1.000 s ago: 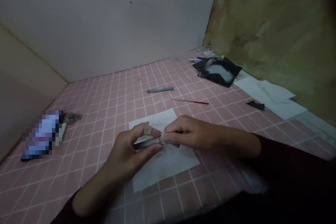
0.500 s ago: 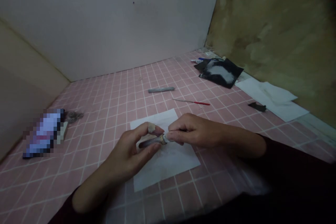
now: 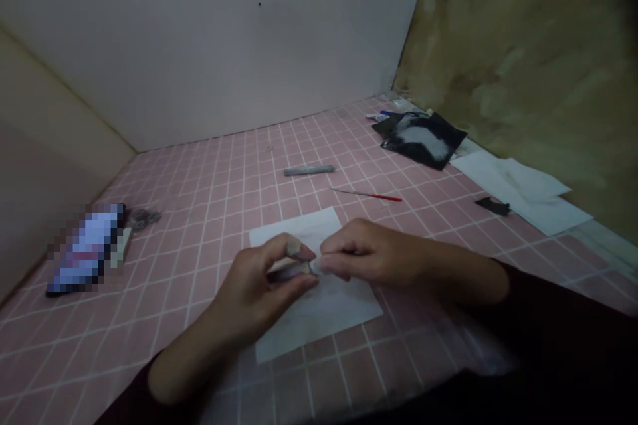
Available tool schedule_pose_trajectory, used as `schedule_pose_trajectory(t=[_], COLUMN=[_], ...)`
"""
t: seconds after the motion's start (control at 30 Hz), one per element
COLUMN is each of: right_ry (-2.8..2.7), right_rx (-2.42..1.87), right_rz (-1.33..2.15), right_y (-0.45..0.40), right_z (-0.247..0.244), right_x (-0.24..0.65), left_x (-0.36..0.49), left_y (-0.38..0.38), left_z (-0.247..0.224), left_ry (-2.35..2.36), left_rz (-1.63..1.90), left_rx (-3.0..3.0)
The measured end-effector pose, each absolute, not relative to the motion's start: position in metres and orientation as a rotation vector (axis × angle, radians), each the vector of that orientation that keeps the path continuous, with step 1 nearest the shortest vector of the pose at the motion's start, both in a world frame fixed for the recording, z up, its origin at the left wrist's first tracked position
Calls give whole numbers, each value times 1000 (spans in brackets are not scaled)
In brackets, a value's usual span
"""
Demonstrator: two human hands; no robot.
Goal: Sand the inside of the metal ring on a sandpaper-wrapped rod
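Hands close together above a sheet of white paper [image 3: 323, 315], with a slim grey stick [image 3: 288, 271] held between them. The left hand [image 3: 252, 295] is narrowly curled, pinching the stick between thumb and fingers, and one of its fingers wears a pale wrap [image 3: 294, 246] near the tip. The right hand [image 3: 371, 255] is also narrow, its fingertips [image 3: 331, 264] closed on the stick's pale end [image 3: 314, 267], though the dim light makes that contact hard to be sure of. The paper lies on a pink grid-patterned mat [image 3: 199, 239]. Farther off on the mat, a grey bar [image 3: 309, 170] lies above the paper, with a thin red-handled tool [image 3: 371, 195] to its right. Toward the far corner sit a black bag [image 3: 426, 139] with a white patch and a few loose white sheets [image 3: 528, 192], with a black scrap [image 3: 492, 206] on them. On the left are a pixelated object [image 3: 87, 249] and a small grey coil [image 3: 143, 218].
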State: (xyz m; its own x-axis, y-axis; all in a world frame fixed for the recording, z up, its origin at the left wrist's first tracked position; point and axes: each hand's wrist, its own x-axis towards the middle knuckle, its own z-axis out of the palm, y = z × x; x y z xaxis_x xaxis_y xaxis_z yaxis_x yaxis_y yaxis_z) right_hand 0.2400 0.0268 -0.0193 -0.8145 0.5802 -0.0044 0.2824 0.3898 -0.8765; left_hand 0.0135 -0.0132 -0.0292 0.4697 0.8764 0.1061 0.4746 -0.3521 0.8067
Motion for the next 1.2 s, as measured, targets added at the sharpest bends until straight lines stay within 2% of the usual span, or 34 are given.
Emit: schedule_pose_trajectory(t=[0.47, 0.77, 0.93, 1.1, 1.2], right_ry=[-2379, -2350, -2352, -2400, -2373], right_rx=[-702, -811, -881, -942, -936], right_rz=[1397, 1383, 1320, 1354, 1344], right_y=[25, 19, 21, 20, 22], right_z=[-18, -18, -22, -28, -26], right_x=[238, 237, 240, 235, 236], left_x=[12, 13, 12, 12, 11], left_y=[-17, -14, -15, -16, -15], left_z=[-27, -23, -19, -18, -17], left_ry=[1122, 1147, 1120, 1071, 1115], left_rz=[715, 667, 818, 714, 799], left_rx=[1992, 2054, 2054, 2013, 2020])
